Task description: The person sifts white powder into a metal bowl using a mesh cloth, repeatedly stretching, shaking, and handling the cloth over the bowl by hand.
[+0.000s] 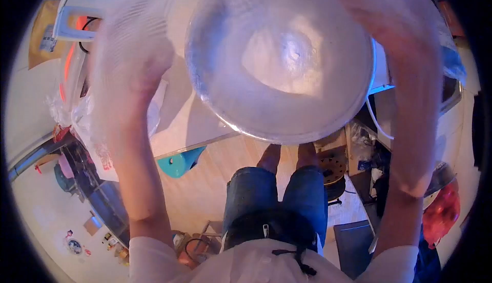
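Note:
A large, round, shiny, pale basin [328, 114] fills the upper middle of the head view, its near rim reaching past the table's front edge. My right hand [374, 11] comes in from the right and overlaps the basin's upper right rim. Motion smears its fingers, so I cannot tell whether they grip the rim. To the left of the basin is my left hand [146, 47], heavily blurred and apart from the rim. Its fingers cannot be made out.
The pale tabletop [177, 114] lies under the basin. Clear plastic bags [84, 114] sit at the left. Below the table edge is a teal stool [179, 164]. A cable reel [332, 169] stands on the floor by my legs, and a red bag [442, 211] is at the right.

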`<action>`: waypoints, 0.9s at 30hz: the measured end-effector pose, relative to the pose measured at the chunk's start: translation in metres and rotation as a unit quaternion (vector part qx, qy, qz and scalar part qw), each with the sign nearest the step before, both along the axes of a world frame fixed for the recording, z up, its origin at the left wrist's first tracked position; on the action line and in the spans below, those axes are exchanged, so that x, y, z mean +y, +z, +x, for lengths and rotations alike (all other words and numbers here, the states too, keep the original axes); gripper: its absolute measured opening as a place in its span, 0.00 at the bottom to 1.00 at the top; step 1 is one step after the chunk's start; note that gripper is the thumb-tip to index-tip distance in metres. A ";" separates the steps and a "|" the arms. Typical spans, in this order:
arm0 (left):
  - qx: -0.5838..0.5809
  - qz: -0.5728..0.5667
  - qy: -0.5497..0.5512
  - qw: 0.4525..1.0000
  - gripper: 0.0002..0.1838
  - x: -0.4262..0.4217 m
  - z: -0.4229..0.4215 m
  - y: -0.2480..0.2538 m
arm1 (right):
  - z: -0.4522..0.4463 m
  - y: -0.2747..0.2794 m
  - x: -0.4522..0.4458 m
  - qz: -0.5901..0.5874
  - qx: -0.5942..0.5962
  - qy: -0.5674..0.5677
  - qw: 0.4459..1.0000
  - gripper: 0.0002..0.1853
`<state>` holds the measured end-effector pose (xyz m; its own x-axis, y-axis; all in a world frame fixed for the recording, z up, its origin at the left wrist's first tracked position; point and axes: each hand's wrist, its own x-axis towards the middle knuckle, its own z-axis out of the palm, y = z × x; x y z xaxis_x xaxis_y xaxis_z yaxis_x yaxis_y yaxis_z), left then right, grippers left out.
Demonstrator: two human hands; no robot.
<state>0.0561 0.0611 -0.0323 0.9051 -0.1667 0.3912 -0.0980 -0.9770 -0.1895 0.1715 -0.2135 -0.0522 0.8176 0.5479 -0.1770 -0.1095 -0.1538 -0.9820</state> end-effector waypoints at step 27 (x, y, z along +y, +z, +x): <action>0.080 -0.895 0.007 0.438 0.14 -0.009 0.008 -0.010 | -0.013 -0.032 0.016 -0.107 -0.086 0.042 0.990 0.09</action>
